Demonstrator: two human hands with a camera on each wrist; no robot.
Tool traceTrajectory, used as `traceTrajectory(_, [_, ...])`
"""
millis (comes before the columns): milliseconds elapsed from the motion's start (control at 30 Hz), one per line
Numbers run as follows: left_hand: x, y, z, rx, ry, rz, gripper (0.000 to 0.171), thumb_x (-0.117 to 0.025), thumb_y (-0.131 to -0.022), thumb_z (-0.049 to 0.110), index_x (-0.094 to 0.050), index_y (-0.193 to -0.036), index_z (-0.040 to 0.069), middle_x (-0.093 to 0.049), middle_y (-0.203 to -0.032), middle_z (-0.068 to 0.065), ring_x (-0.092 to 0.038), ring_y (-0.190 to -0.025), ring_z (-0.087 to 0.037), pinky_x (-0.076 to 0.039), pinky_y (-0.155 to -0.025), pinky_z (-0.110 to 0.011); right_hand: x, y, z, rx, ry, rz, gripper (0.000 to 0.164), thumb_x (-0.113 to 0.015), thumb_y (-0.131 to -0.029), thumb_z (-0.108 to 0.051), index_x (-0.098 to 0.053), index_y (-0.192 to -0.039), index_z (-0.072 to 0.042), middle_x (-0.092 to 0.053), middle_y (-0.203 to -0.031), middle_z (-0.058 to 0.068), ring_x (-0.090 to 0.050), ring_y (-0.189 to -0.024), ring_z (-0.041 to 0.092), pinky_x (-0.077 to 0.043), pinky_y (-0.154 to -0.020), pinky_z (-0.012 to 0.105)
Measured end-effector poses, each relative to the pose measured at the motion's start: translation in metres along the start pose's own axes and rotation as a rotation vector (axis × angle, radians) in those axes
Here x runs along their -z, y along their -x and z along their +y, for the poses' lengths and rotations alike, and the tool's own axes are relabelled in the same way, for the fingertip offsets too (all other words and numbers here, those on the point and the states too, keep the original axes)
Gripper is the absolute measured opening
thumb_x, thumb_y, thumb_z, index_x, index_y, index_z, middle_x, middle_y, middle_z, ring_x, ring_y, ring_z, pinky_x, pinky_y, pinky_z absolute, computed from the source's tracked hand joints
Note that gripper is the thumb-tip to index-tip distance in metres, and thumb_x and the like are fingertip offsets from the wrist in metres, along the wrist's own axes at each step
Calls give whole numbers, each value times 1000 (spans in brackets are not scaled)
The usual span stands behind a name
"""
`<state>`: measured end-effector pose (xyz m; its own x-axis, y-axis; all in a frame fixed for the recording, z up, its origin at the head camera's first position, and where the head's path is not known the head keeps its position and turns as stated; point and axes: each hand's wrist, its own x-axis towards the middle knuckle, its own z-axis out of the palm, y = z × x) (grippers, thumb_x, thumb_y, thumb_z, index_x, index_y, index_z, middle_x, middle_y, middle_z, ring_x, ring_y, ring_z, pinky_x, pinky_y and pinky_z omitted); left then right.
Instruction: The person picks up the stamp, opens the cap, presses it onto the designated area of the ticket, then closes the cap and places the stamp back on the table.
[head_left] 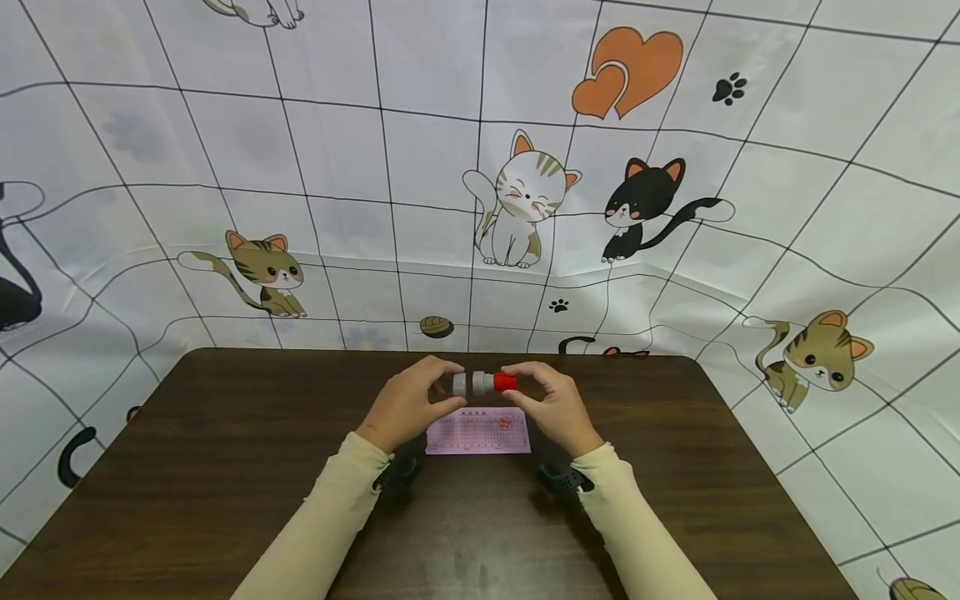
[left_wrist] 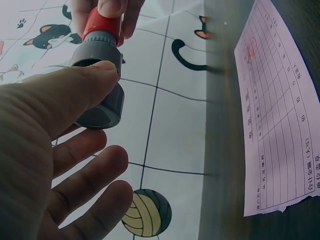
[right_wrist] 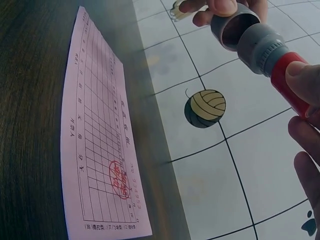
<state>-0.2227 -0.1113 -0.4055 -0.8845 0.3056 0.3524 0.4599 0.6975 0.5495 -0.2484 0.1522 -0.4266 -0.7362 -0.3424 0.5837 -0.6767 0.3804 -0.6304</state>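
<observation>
Above the far half of the table, my left hand [head_left: 408, 402] pinches a grey round cap [head_left: 459, 384] between thumb and fingers. Facing it, my right hand [head_left: 557, 407] grips the red handle of a hand stamp [head_left: 504, 382], whose grey end points at the cap. In the right wrist view the cap [right_wrist: 223, 29] is off the stamp [right_wrist: 260, 48], its hollow side turned toward the stamp's grey end. A pink receipt slip [head_left: 477, 435] lies below both hands, printed with a table and bearing a round red seal mark [right_wrist: 119, 179].
The dark wooden table [head_left: 247, 467] ends just beyond the hands. Behind and at the sides hangs a white sheet [head_left: 420, 167] with black grid lines and cartoon cats. Dark straps with devices [head_left: 564, 477] sit at both wrists, close over the tabletop.
</observation>
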Motion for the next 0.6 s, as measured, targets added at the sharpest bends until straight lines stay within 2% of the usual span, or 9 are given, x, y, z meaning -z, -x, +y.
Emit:
traceTrajectory(333, [-1,0,0,-20,-1,6,48,-85,-88,31,-68,-130,16,-68,-119,0,-68,-90,-11,-61,-80,-34,-2,0,-6,-27,-7,-27,33,-84,-86,-6,-75,-118,-12,-74,-121,1,-68,-115,19,-56,-99,42])
traceTrajectory(600, [-1,0,2,-39,0,3,46,-85,-88,30,-69,-128,16,-68,-117,1,-68,-89,-10,-60,-80,-34,-3,0,-7,-1,2,-24,34,-84,-86,-6,-75,-118,-9,-74,-120,2,-69,-113,21,-57,-98,43])
